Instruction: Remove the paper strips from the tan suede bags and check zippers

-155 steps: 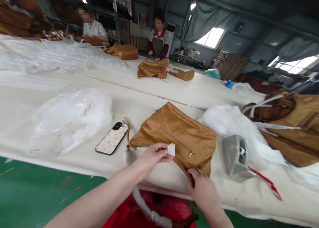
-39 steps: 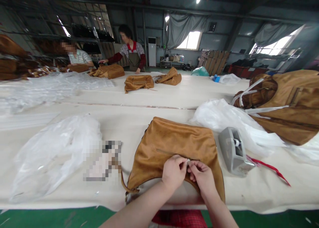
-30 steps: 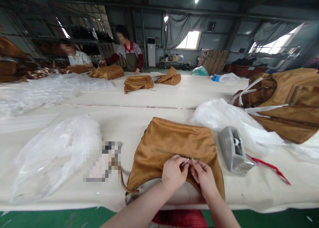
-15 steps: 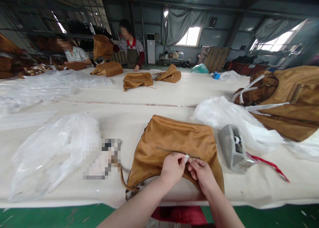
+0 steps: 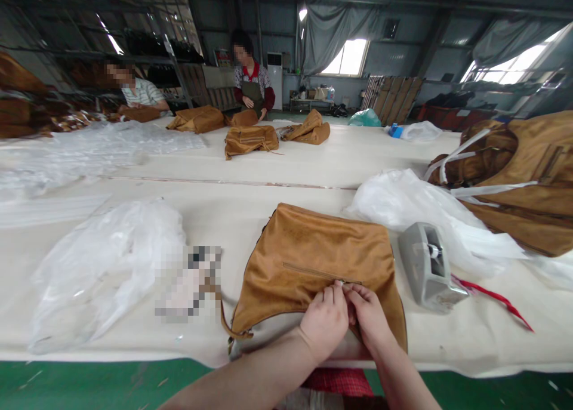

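A tan leather bag lies flat on the table before me, its zipper running across the front. At the right end of that zipper my two hands meet. My left hand is closed, fingertips pinched at a small white scrap, perhaps paper or thin plastic, that barely shows. Closed too, my right hand presses its fingertips against the left ones; what it grips is hidden. A strap hangs off the bag's left corner and reaches a blurred-out item.
A grey tape dispenser with a red ribbon stands right of the bag. Clear plastic bags lie left, white plastic behind right. A large tan bag fills the right. Two people work across the table among more bags.
My left hand has rolled over and closed in against the right, covering most of the white scrap. Across the table, a person has lowered a tan bag onto the tabletop.
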Action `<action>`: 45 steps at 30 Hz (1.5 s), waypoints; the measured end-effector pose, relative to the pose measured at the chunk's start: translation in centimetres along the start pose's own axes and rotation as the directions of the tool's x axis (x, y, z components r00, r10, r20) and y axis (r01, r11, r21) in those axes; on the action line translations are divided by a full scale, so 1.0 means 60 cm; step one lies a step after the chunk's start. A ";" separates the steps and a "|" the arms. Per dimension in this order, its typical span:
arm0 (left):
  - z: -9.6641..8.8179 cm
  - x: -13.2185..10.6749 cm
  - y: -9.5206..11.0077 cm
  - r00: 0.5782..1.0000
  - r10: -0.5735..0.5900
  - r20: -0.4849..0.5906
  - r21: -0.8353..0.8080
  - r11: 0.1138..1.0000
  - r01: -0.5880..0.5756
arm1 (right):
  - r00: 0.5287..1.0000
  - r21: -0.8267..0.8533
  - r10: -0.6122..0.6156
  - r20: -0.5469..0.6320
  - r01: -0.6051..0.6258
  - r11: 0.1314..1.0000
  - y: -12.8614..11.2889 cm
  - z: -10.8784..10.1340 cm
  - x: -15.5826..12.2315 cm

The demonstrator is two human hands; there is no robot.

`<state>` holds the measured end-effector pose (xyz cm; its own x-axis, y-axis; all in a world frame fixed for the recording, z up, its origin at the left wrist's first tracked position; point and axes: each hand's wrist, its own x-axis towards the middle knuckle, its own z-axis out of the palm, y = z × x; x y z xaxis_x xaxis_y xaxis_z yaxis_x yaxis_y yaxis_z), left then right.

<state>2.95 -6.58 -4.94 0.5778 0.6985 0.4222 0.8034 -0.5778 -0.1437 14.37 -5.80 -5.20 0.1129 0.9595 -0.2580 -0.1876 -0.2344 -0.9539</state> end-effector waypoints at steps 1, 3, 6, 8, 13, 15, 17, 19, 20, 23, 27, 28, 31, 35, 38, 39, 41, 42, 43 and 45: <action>-0.001 -0.001 0.004 1.000 0.010 -0.006 0.018 1.000 -0.010 | 1.000 0.008 0.001 0.004 -0.001 1.000 0.000 -0.001 -0.001; -0.005 -0.002 0.008 1.000 0.027 -0.009 0.027 0.999 -0.026 | 1.000 0.014 -0.007 0.008 0.007 1.000 0.000 -0.003 -0.003; -0.015 -0.004 -0.001 0.999 -0.029 0.030 -0.140 0.990 0.033 | 0.999 -0.004 -0.035 0.019 0.035 0.999 0.001 -0.005 -0.005; -0.020 0.000 -0.017 0.973 -0.189 0.129 -0.432 0.873 0.227 | 0.998 -0.032 -0.063 0.020 0.064 0.997 0.001 -0.006 -0.005; -0.008 0.024 -0.054 0.790 -0.363 0.494 -0.777 0.223 0.589 | 0.992 -0.113 -0.126 0.005 0.126 0.986 0.004 -0.004 -0.006; 0.000 0.030 -0.057 0.801 -0.324 0.504 -0.795 0.188 0.576 | 0.991 -0.125 -0.135 -0.006 0.134 0.983 0.004 -0.002 -0.007; 0.006 0.032 -0.055 0.804 -0.300 0.512 -0.809 0.144 0.569 | 0.990 -0.137 -0.142 -0.015 0.138 0.981 0.004 -0.001 -0.008; 0.006 0.031 -0.053 0.805 -0.291 0.517 -0.817 0.113 0.565 | 0.988 -0.155 -0.153 -0.026 0.147 0.977 0.004 0.000 -0.008; 0.005 0.031 -0.052 0.807 -0.283 0.518 -0.822 0.095 0.561 | 0.986 -0.167 -0.163 -0.033 0.155 0.974 0.005 0.001 -0.007; 0.001 0.030 -0.052 0.820 -0.236 0.522 -0.843 0.003 0.538 | 0.977 -0.221 -0.206 -0.052 0.190 0.957 0.009 0.003 -0.004; 0.001 0.030 -0.055 0.822 -0.277 0.498 -0.853 0.013 0.521 | 0.963 -0.335 -0.265 -0.043 0.236 0.912 0.001 0.005 -0.007; 0.003 0.030 -0.056 0.822 -0.302 0.484 -0.852 0.055 0.521 | 0.963 -0.363 -0.268 -0.027 0.241 0.900 -0.006 0.002 -0.011; 0.012 0.029 -0.059 0.826 -0.332 0.456 -0.841 0.143 0.522 | 0.953 -0.494 -0.303 -0.026 0.251 0.832 -0.041 -0.033 -0.035; 0.024 0.025 -0.062 0.826 -0.307 0.472 -0.840 0.129 0.528 | 0.752 -0.784 -0.572 -0.327 0.121 0.609 -0.111 -0.150 -0.062; 0.030 0.023 -0.062 0.819 -0.301 0.488 -0.837 0.105 0.537 | 0.594 -0.861 -0.684 -0.424 -0.031 0.507 -0.150 -0.260 -0.050; 0.032 0.022 -0.061 0.818 -0.300 0.490 -0.836 0.103 0.538 | 0.632 -0.840 -0.645 -0.430 -0.018 0.542 -0.156 -0.290 -0.041; 0.036 0.021 -0.060 0.820 -0.301 0.488 -0.838 0.103 0.536 | 0.728 -0.772 -0.535 -0.429 0.013 0.636 -0.159 -0.334 -0.020; 0.038 0.020 -0.060 0.821 -0.301 0.486 -0.839 0.103 0.534 | 0.764 -0.736 -0.488 -0.422 0.026 0.676 -0.156 -0.346 -0.011; 0.039 0.020 -0.060 0.822 -0.299 0.485 -0.840 0.101 0.533 | 0.783 -0.709 -0.462 -0.416 0.040 0.704 -0.152 -0.352 -0.003; 0.040 0.021 -0.060 0.822 -0.292 0.489 -0.840 0.097 0.535 | 0.782 -0.662 -0.470 -0.410 0.099 0.743 -0.142 -0.353 0.007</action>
<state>1.13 -2.61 -6.03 0.3103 0.9494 -0.0490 0.2667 -0.0375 0.9631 36.68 -6.68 -0.42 0.5760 0.7966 0.1835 0.5183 -0.1823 -0.8356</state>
